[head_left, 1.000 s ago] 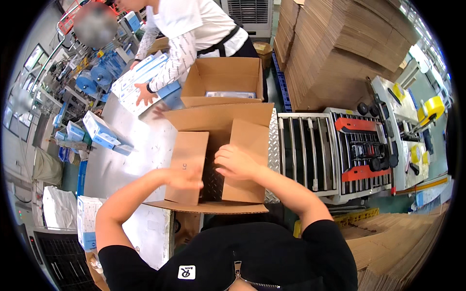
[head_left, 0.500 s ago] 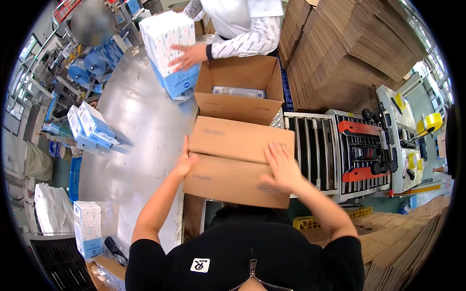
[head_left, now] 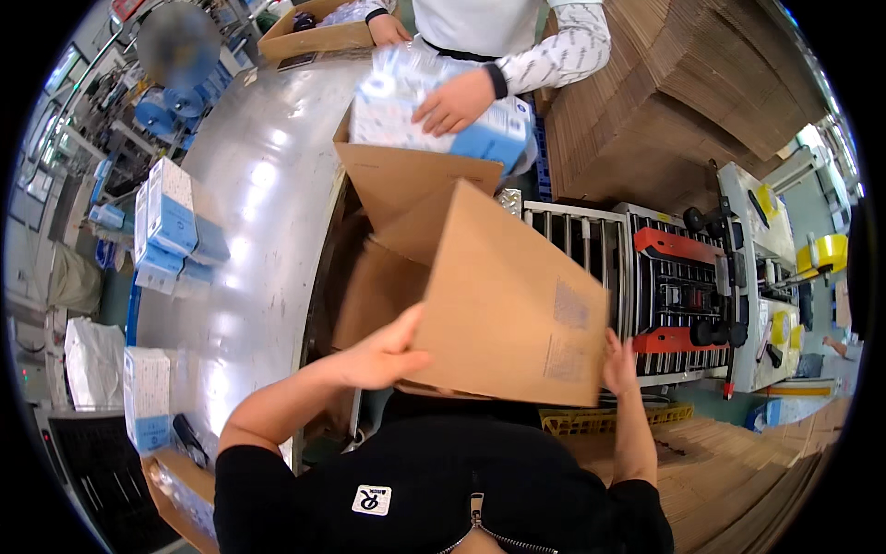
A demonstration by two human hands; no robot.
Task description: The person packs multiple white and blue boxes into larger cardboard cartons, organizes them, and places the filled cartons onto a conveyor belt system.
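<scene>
A brown cardboard box (head_left: 517, 305) is tilted in front of my chest, its open end turned up and to the left. My left hand (head_left: 383, 355) grips its near left edge, thumb against the cardboard. At the right end, my right hand (head_left: 619, 362) holds the box's side, fingers pointing up and partly hidden behind the edge. Just beyond stands a second open carton (head_left: 415, 180), with a bundle of blue-and-white packs (head_left: 494, 129) at its mouth. A co-worker's hand (head_left: 457, 102) rests on that bundle; their other hand (head_left: 388, 30) is behind it.
A metal table (head_left: 249, 268) curves along the left, carrying blue-and-white packs (head_left: 175, 217). To the right runs a roller conveyor (head_left: 577, 240) leading to a taping machine with red guides (head_left: 678, 245). Stacked flat cardboard (head_left: 683, 102) rises at the back right; more sheets (head_left: 738, 462) lie lower right.
The box before me went from level and folded shut to tilted, with its open end showing. My left hand moved nearer, my right to its end. The co-worker brought the packs over the far carton.
</scene>
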